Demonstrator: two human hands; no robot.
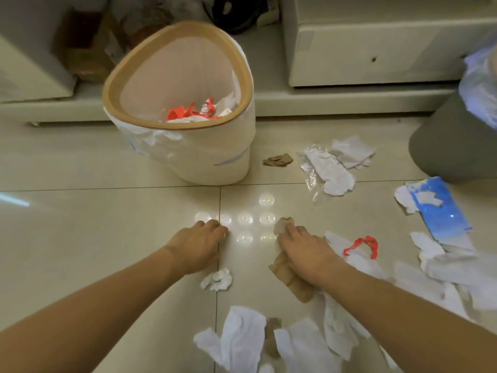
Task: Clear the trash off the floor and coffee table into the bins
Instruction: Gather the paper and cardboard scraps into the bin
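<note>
Two bare arms reach forward over a glossy pale tile floor, its grout lines crossing just beyond the left hand and round ceiling-light reflections shining between the hands. Along the far side runs a low pale plinth with a white cabinet on it at the right and blurred brown boxes at the left. A white bin with a tan rim and a plastic liner stands on the floor ahead, tilted in this wide view so its mouth faces the camera; red and white scraps lie at its bottom. A grey bin with a clear bag sits at the right edge. The left hand rests on the tile with fingers loosely bent, holding nothing. The right hand pinches a small brown paper scrap at its fingertips, with a larger brown paper piece lying under the palm, its long axis running from the hand back toward the person. A crumpled white tissue lies just behind the left hand. White paper scraps crowd the near floor and the right side, with a red plastic strip and a blue packet pointing away and leftward. More torn white paper and clear wrap lie right of the white bin, beside a small brown scrap. Bare tile stretches left of the arms and between the hands and the white bin.
</note>
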